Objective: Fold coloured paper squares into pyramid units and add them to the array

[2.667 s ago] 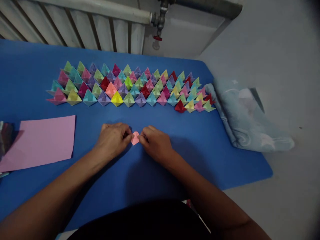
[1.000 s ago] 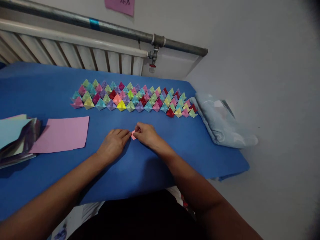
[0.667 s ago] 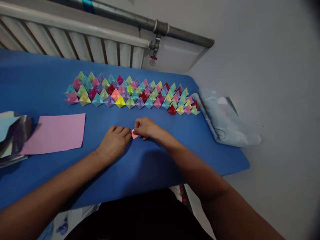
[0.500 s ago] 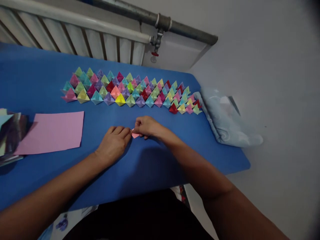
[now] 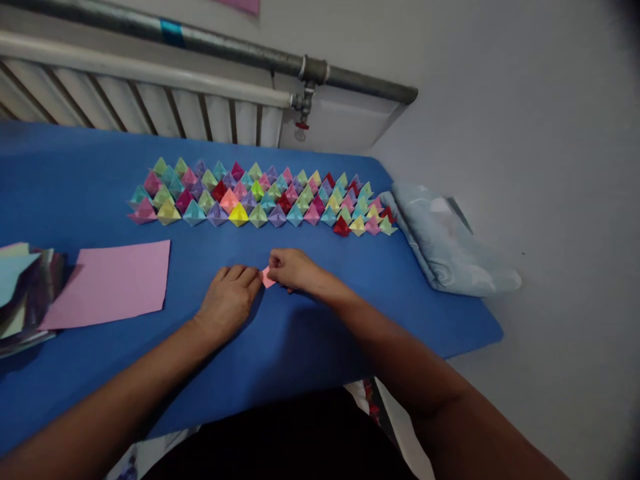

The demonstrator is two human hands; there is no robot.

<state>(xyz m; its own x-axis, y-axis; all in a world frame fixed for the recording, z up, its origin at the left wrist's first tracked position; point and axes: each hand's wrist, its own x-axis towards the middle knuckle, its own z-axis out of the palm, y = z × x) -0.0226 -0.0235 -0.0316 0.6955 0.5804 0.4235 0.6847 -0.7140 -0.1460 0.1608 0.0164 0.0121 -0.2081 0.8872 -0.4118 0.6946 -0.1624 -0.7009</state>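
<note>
A small piece of folded pink paper (image 5: 269,277) lies on the blue tabletop between my hands. My left hand (image 5: 230,293) rests low on the table, its fingers close together and curled, with the thumb and index tips at the paper's left corner. My right hand (image 5: 293,269) is closed, its thumb and fingers pinching the paper's right side and covering part of it. Beyond my hands stand several rows of small folded paper boats (image 5: 257,215) in many colours.
A large pink sheet (image 5: 120,283) lies at the left, beside a stack of coloured papers (image 5: 20,293). A folded light-blue cloth (image 5: 443,250) sits on the right end of the blue table (image 5: 200,393). Behind are a white radiator (image 5: 165,110) and a metal pipe (image 5: 240,50).
The view has tilted up slightly, so everything appears lower. My right hand has shifted slightly over the folded paper, and more of its left part shows. The boats stay where they were.
</note>
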